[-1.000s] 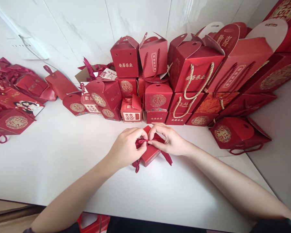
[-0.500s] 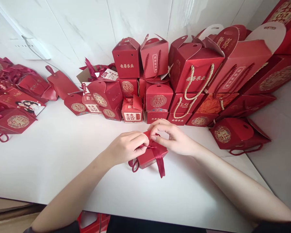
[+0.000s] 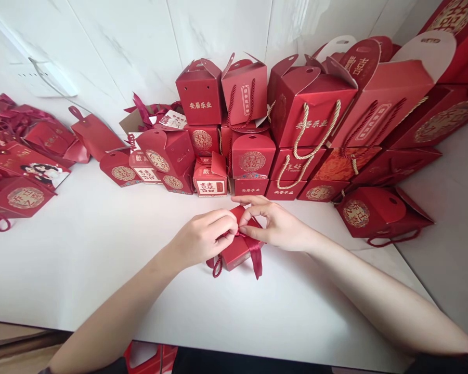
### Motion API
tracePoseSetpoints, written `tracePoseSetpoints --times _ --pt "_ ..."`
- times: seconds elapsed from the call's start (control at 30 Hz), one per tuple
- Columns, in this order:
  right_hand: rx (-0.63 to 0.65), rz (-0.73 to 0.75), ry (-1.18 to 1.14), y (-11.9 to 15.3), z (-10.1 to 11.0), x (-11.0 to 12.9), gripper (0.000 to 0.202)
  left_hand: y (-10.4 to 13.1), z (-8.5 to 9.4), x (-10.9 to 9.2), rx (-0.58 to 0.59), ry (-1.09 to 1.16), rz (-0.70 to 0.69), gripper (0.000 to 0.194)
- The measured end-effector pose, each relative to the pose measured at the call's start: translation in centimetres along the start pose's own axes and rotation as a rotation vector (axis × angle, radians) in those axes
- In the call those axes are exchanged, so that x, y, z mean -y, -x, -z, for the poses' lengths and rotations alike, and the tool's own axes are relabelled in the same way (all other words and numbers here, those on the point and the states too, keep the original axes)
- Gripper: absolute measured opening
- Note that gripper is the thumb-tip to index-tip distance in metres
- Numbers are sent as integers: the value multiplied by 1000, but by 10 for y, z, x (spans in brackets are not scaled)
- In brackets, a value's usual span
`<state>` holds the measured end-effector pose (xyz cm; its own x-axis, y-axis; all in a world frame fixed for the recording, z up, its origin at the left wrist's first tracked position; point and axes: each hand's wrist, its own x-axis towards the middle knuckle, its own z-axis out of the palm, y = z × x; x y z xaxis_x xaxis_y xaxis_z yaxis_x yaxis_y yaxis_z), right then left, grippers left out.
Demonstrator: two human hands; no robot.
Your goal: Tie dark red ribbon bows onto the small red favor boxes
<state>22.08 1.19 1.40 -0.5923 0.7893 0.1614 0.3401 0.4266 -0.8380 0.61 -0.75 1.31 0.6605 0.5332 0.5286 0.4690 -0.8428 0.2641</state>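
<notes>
A small red gift box [image 3: 236, 254] lies on the white table between my hands. Across its top runs a dark red satin ribbon [image 3: 256, 259], one tail hanging over the front right. My left hand [image 3: 208, 236] is closed in a pinch on the ribbon at the middle of the box. From the other side, my right hand [image 3: 271, 221] brings thumb and index finger together on the ribbon close to the left fingertips. The pinched part of the ribbon is mostly hidden by my fingers. A twisted red cord loop [image 3: 217, 267] sticks out at the box's left.
Stacked red gift boxes [image 3: 253, 161] with cord handles line the wall. One red box [image 3: 382, 213] lies at the right edge of the white table [image 3: 113, 265]. At the left is a heap of red boxes and ribbons [image 3: 27, 195]. A wall socket [image 3: 44, 78] has a cable.
My right hand has shifted slightly left and down, and its fingers have come closer to my left fingertips at the ribbon. The view has moved a little.
</notes>
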Motion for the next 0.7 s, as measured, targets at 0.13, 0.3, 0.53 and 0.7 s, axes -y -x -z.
tracePoseSetpoints --times 0.13,0.3,0.53,0.7 --pt "-25 19 1 -1 0 2 6 0 1 0 25 27 19 17" --pt "-66 52 -14 -2 -1 0 11 1 2 0 33 38 22 17" --pt "77 -28 -126 -3 -3 -3 14 1 2 0 18 28 -8 17" --pt "23 -3 -139 -3 -5 -2 11 1 4 0 52 40 19 15"
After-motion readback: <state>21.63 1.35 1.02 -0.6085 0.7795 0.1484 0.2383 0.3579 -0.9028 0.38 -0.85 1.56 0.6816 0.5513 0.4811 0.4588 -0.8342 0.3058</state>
